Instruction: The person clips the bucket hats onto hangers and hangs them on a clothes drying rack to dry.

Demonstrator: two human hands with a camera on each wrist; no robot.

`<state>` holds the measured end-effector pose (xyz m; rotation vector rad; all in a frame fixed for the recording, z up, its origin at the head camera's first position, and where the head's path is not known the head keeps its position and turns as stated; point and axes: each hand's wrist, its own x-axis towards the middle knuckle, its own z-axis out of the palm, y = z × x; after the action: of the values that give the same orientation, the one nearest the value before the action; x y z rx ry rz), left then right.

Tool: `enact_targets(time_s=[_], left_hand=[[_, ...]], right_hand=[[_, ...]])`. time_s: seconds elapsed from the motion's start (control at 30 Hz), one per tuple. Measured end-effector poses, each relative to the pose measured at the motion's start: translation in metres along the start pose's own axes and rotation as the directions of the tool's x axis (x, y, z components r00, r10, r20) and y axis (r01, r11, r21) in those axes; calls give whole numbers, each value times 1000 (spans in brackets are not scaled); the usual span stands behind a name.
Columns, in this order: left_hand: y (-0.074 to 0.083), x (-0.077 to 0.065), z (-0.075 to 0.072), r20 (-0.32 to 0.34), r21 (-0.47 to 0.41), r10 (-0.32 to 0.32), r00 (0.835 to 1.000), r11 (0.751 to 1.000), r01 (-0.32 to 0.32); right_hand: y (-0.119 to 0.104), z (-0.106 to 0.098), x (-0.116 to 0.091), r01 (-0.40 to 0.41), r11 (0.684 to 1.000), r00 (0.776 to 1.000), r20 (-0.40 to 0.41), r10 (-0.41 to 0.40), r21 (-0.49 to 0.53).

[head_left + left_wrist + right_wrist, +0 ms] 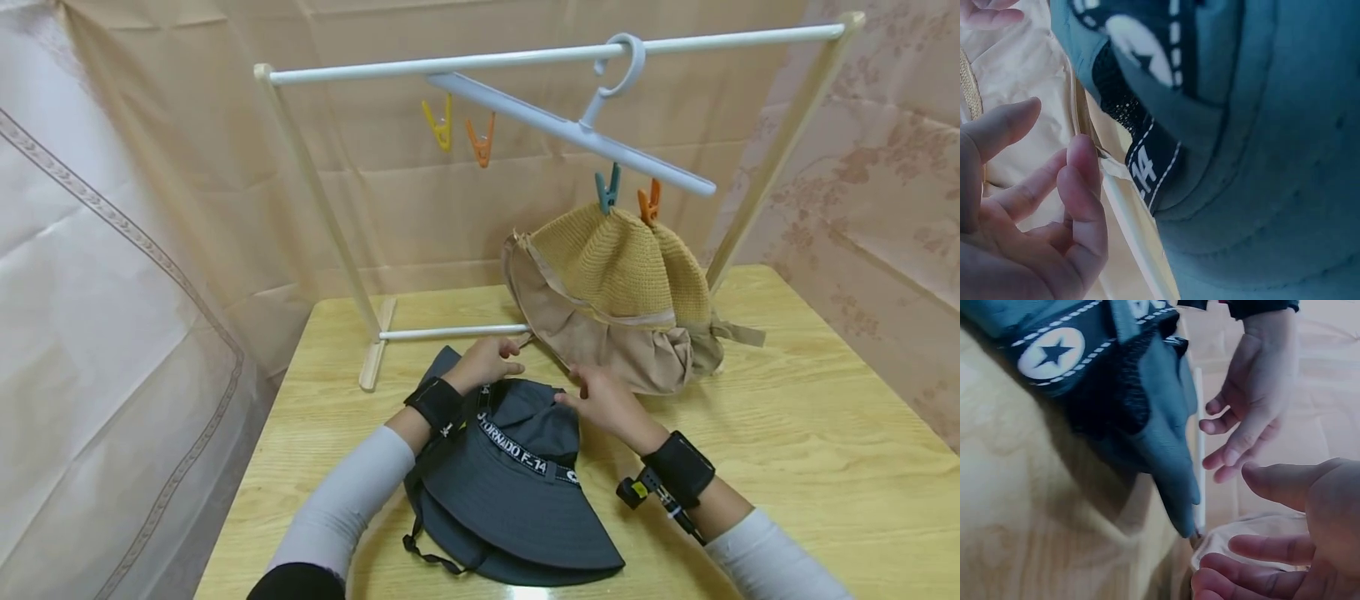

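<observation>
A dark grey bucket hat (517, 500) with a black lettered band and a cord lies folded on the table, its crown toward the rack. Just beyond the crown is my left hand (489, 365), its fingers loosely bent with nothing between them in the left wrist view. To the right of the crown, my right hand (609, 406) has its thumb and fingers spread apart, also holding nothing in the right wrist view. Behind it, a tan hat (622, 267) with a woven crown and cloth brim hangs from a teal clothespin (608, 190) and an orange clothespin (649, 202).
A pale blue hanger (555, 125) hooks over the white top bar (457, 64) of a rack. On its left half hang a yellow clothespin (441, 125) and another orange clothespin (482, 142). The rack's wooden foot (377, 343) stands on the table (795, 417); curtains hang behind.
</observation>
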<state>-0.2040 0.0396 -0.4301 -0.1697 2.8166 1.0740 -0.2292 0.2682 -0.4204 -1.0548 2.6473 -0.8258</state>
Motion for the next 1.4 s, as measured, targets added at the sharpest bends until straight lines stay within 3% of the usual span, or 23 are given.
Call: enact_targets(time_s=[0.23,0.43,0.67,1.03,1.4], left_hand=[[-2,-6,5,-19,75,-58,998,995,60],[-2,-6,4,-30,85,-49,998,995,51],[-6,-5,6,13,87,-39,999,995,38],[-13,-2,10,85,85,-61,994,995,54],[-17,1,7,160,91,-25,987,996,10]], right_hand=[[3,9,-2,7,995,1000,-7,-8,-100],[3,12,-2,-23,989,999,20,27,-146],[3,17,-3,-66,985,994,71,78,-158],[9,25,-4,-66,985,995,68,77,-158],[13,29,1,-55,986,993,91,70,-155]])
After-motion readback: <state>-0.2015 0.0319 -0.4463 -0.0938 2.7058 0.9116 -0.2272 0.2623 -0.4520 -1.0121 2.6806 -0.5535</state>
